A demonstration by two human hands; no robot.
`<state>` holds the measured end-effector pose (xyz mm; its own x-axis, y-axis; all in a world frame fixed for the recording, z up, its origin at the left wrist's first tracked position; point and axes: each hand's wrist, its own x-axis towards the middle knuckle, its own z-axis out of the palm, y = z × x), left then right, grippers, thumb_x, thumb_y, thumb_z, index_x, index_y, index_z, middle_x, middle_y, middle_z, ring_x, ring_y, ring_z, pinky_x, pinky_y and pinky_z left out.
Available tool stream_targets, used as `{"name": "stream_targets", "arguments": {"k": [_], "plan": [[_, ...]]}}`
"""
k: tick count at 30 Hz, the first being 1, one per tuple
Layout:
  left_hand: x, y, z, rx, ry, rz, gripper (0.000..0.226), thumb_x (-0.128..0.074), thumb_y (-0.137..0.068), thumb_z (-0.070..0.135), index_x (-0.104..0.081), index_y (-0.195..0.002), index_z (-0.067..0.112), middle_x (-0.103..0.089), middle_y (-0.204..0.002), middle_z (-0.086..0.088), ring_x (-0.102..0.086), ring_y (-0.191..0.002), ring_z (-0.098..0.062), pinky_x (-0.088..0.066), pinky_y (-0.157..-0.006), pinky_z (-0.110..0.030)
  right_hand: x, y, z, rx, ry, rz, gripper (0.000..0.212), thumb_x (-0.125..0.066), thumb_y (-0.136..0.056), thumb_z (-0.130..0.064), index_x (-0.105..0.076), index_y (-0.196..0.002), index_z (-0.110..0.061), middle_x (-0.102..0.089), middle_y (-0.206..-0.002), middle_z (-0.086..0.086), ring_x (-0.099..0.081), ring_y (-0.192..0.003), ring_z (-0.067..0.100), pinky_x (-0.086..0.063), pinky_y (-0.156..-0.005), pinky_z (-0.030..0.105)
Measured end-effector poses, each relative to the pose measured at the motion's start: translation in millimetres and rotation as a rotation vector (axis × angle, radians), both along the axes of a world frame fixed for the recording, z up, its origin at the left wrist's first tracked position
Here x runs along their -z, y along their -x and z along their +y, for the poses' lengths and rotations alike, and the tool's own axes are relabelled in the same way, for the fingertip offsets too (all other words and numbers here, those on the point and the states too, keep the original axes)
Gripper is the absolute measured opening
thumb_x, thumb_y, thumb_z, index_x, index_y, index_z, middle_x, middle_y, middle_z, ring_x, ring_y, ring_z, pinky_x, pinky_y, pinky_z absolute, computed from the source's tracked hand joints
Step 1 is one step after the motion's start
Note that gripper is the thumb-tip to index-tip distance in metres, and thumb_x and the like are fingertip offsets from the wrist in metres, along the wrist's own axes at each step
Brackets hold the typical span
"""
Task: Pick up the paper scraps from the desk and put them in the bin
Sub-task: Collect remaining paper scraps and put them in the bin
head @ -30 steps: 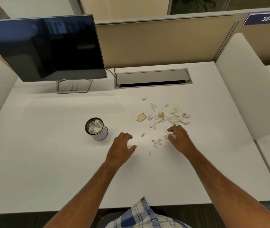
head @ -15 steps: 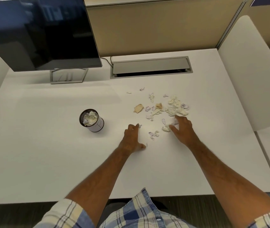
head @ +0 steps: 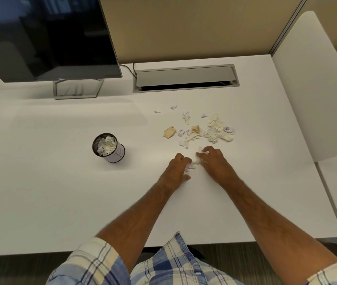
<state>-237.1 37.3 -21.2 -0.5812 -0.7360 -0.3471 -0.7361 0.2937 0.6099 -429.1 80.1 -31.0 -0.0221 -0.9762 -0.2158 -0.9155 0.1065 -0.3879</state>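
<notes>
Loose white and tan paper scraps (head: 214,130) lie scattered on the white desk (head: 60,182), right of centre. A small round dark bin (head: 108,148) with a white label stands to the left, filled with crumpled paper. My left hand (head: 177,168) and my right hand (head: 214,162) sit close together just in front of the pile. Both have curled fingers closing on a small clump of scraps (head: 194,163) between them. My right fingertips also pinch a scrap at the near edge of the pile.
A dark monitor (head: 46,36) on a grey stand (head: 78,89) fills the back left. A grey cable hatch (head: 186,80) is set into the desk at the back. White dividers (head: 311,79) border the right side, and a tan partition is behind.
My hands have drawn together, raking the near scraps into one clump between them. My left hand moved right, away from the bin. The view tilted down and closer.
</notes>
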Motion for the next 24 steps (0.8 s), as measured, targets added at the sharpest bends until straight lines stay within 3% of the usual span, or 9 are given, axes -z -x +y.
{"name": "stream_targets", "arguments": {"k": [10,14,16,18,20,24], "plan": [[-3.0,18.6,13.8,-0.063,0.041,0.081,0.014,-0.069,-0.091,0.009,-0.065,-0.103,0.003,-0.06,-0.106,-0.013,-0.061,-0.098,-0.028,-0.047,-0.08,-0.035,-6.7,-9.3,4.5,-0.112,-0.007,0.069,0.028,-0.057,-0.097,-0.015,-0.071,-0.12,-0.021,-0.059,-0.114,0.002,-0.055,-0.101,0.023,-0.049,-0.081,0.035],[-0.2,18.7,12.6,-0.033,0.044,0.032,0.01,-0.061,-0.098,0.009,-0.067,-0.098,0.002,-0.062,-0.104,-0.016,-0.063,-0.097,-0.032,-0.049,-0.091,-0.044,-5.1,-8.3,1.5,-0.117,-0.041,0.054,0.025,-0.057,-0.098,-0.014,-0.073,-0.116,-0.019,-0.062,-0.11,0.005,-0.06,-0.101,0.025,-0.049,-0.083,0.037],[0.8,16.4,10.2,-0.061,0.023,0.025,0.014,-0.056,-0.099,0.006,-0.067,-0.092,0.0,-0.065,-0.099,-0.019,-0.065,-0.101,-0.034,-0.045,-0.105,-0.038,-4.6,-6.9,-2.0,-0.048,-0.053,-0.034,0.022,-0.061,-0.096,-0.014,-0.076,-0.111,-0.017,-0.065,-0.11,0.006,-0.062,-0.103,0.024,-0.049,-0.086,0.036],[1.5,11.5,6.5,-0.104,-0.002,0.038,0.015,-0.056,-0.096,0.001,-0.068,-0.087,0.0,-0.069,-0.097,-0.02,-0.063,-0.114,-0.03,-0.043,-0.108,-0.03,-4.9,-2.0,-2.2,0.071,-0.042,-0.157,0.017,-0.066,-0.093,-0.013,-0.078,-0.103,-0.015,-0.067,-0.106,0.006,-0.064,-0.101,0.022,-0.049,-0.088,0.037],[1.7,2.4,1.5,-0.178,-0.017,0.046,0.01,-0.062,-0.09,0.0,-0.071,-0.086,0.003,-0.068,-0.1,-0.016,-0.064,-0.11,-0.025,-0.049,-0.092,-0.025,-4.4,5.6,0.7,0.182,0.005,-0.277,0.013,-0.069,-0.09,-0.012,-0.079,-0.098,-0.015,-0.069,-0.101,0.004,-0.066,-0.095,0.02,-0.051,-0.086,0.036],[-1.1,-22.2,-16.9,-0.323,0.0,0.095,0.013,-0.068,-0.081,-0.001,-0.074,-0.082,0.01,-0.065,-0.093,-0.004,-0.063,-0.076,-0.016,-0.048,-0.065,-0.018,-5.9,18.5,0.0,0.354,0.075,-0.404,0.011,-0.07,-0.091,-0.013,-0.078,-0.097,-0.014,-0.069,-0.099,0.001,-0.066,-0.088,0.016,-0.049,-0.08,0.027]]}}
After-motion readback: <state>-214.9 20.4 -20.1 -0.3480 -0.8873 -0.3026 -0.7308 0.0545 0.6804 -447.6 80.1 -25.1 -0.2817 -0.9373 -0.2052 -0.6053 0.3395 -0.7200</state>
